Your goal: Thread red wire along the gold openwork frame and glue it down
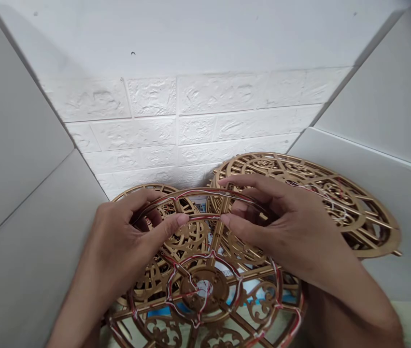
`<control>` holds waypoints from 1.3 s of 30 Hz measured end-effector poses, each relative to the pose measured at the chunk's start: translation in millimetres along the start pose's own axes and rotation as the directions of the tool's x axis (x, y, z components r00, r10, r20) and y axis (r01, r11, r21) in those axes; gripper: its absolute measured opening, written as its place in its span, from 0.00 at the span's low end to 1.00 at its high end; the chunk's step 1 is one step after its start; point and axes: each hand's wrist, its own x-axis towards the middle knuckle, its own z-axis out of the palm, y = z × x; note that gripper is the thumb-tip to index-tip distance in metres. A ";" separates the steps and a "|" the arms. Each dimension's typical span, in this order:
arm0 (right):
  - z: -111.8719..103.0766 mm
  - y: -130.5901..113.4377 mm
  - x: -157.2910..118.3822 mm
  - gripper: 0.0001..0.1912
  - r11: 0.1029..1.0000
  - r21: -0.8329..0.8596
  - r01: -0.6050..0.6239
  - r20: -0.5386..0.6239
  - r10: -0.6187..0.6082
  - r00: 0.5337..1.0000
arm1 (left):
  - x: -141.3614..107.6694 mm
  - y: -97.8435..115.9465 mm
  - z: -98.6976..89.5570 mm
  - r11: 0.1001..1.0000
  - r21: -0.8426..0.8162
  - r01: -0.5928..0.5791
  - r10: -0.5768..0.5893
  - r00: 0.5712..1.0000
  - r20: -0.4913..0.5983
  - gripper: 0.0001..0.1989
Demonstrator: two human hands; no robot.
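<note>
A round gold openwork frame [210, 316] with scroll patterns stands tilted up in front of me, its far rim raised. Red and white wires run along its spokes, inner ring and outer channels, and some cross the hole at its hub. My left hand [129, 232] grips the upper rim left of centre, thumb on the inner ring and fingers behind. On the right, my right hand [281, 227] pinches the rim beside a spoke, its thumb on the inner ring near the wire. The fingertips behind the rim are partly hidden.
Behind to the right lies a stack of similar gold frames [368, 212], with loose white wires on top. Another pile of gold frames [187, 237] sits behind the left hand. White brick-patterned wall panel [212, 101] closes the back; grey panels [20, 193] flank both sides.
</note>
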 end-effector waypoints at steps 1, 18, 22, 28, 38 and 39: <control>0.0 -0.4 0.5 0.19 1.000 -0.002 -0.003 0.005 0.003 1.000 | -0.2 -0.5 0.3 1.000 0.004 -0.001 0.001 1.000 0.002 0.09; -2.7 -3.3 2.6 0.17 0.999 0.007 -0.054 0.059 0.054 0.997 | -3.1 1.7 3.3 0.997 0.080 -0.020 0.020 1.000 0.000 0.12; -3.5 -2.6 3.8 0.16 0.998 -0.008 -0.067 0.050 0.068 0.996 | -6.1 4.8 3.3 0.991 0.132 -0.012 0.015 1.000 -0.020 0.13; -4.9 0.8 4.4 0.14 0.999 0.013 -0.045 0.090 0.043 0.995 | -5.7 2.1 4.2 0.989 0.142 -0.037 0.039 0.999 -0.006 0.13; -3.0 3.7 3.5 0.16 0.998 -0.045 -0.044 0.061 0.047 0.997 | 1.0 -9.5 2.4 0.666 0.434 -0.607 0.626 0.771 0.116 0.07; -2.5 4.2 2.8 0.16 0.998 -0.043 -0.048 0.059 0.050 0.997 | 1.0 -9.0 2.4 0.659 0.436 -0.613 0.629 0.767 0.127 0.06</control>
